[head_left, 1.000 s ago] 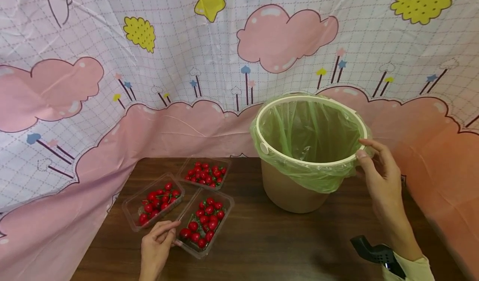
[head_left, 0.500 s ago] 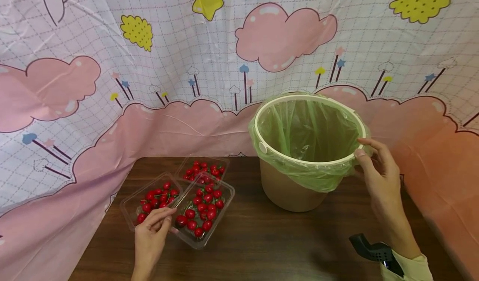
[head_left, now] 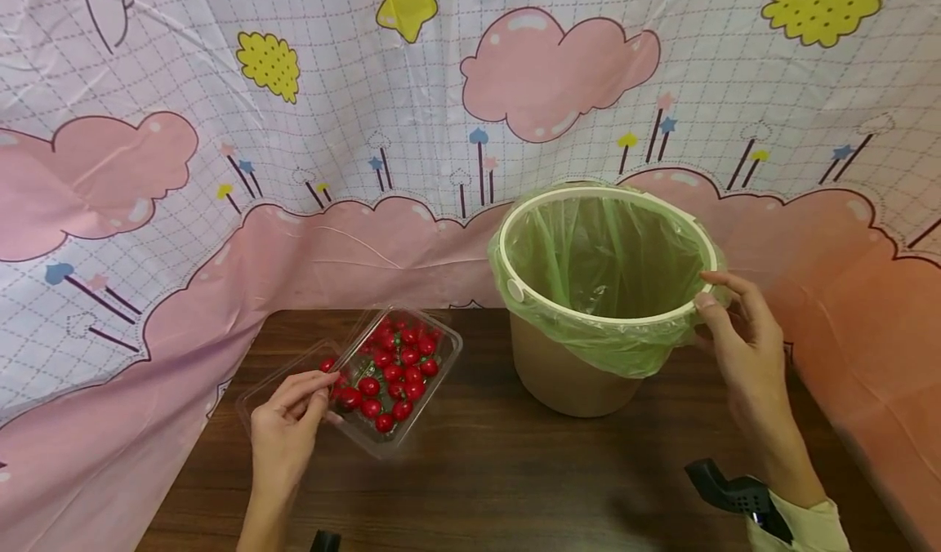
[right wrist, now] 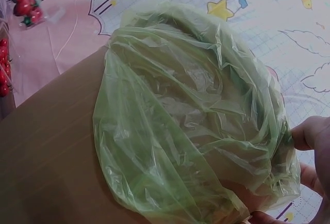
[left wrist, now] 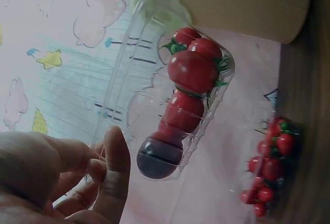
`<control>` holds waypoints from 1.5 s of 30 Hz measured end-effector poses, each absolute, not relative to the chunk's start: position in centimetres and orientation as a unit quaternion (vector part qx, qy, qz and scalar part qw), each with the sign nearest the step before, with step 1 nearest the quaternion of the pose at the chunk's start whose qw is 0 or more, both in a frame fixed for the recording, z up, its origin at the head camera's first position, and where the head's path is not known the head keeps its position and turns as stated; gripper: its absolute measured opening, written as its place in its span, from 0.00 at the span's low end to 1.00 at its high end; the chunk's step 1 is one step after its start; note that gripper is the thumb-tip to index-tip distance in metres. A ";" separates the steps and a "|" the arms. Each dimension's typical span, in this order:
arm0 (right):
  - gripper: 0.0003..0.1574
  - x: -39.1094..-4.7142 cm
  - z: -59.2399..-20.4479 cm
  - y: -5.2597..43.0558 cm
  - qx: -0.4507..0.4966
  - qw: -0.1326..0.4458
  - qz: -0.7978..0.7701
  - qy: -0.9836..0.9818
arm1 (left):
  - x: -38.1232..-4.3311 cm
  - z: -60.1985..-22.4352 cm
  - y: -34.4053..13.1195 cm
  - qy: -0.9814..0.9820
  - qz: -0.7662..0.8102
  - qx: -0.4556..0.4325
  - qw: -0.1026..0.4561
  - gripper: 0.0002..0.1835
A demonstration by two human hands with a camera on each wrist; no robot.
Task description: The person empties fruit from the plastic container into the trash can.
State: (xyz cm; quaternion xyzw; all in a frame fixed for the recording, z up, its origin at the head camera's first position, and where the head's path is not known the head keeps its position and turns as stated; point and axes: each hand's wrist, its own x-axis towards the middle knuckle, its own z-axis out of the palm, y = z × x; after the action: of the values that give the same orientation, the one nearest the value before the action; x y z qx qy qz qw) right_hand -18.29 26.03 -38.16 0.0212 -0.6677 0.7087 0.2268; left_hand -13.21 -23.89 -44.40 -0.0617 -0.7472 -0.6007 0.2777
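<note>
My left hand point(head_left: 283, 425) pinches the near-left edge of a clear plastic box point(head_left: 435, 395). Red cherry tomatoes point(head_left: 397, 389) with green tops sit in it. In the left wrist view, this box point(left wrist: 119, 61) hangs in the air, thumb and fingers on its rim. My right hand point(head_left: 751, 348) grips the right side of the rim of a brown bin point(head_left: 569, 385), lined with a thin green plastic bag point(head_left: 632, 354). The right wrist view shows the bag point(right wrist: 149, 146) folded over the rim and fingers at its edge.
A second clear box point(head_left: 257, 395) with tomatoes stands on the dark wooden table point(head_left: 507, 487), partly hidden by my left hand. Behind the lifted box, a third is mostly covered. A patterned curtain point(head_left: 345, 266) closes off the back and sides.
My left hand has lifted the box of cherry tomatoes off the table, up and slightly to the left, over the other two boxes. The right hand and bin stay where they were.
</note>
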 end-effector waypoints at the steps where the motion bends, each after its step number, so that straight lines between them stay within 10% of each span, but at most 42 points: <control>1: 0.23 -18.3 -38.2 26.0 0.021 0.227 0.708 -0.668 | -13.3 -43.9 -23.8 -0.749 -0.599 -0.058 0.277 0.12; 45: 0.25 -17.9 -38.3 26.2 0.017 0.230 0.647 -0.727 | -17.8 -36.6 -19.6 -0.657 -0.698 -0.089 0.271 0.13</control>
State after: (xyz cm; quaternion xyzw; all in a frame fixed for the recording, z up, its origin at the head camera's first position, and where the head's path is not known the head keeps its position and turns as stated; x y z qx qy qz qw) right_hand -17.86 26.24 -38.31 0.0166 -0.7270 0.6467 0.2301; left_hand -17.78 -19.65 -36.61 -0.0889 -0.6569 -0.6981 0.2707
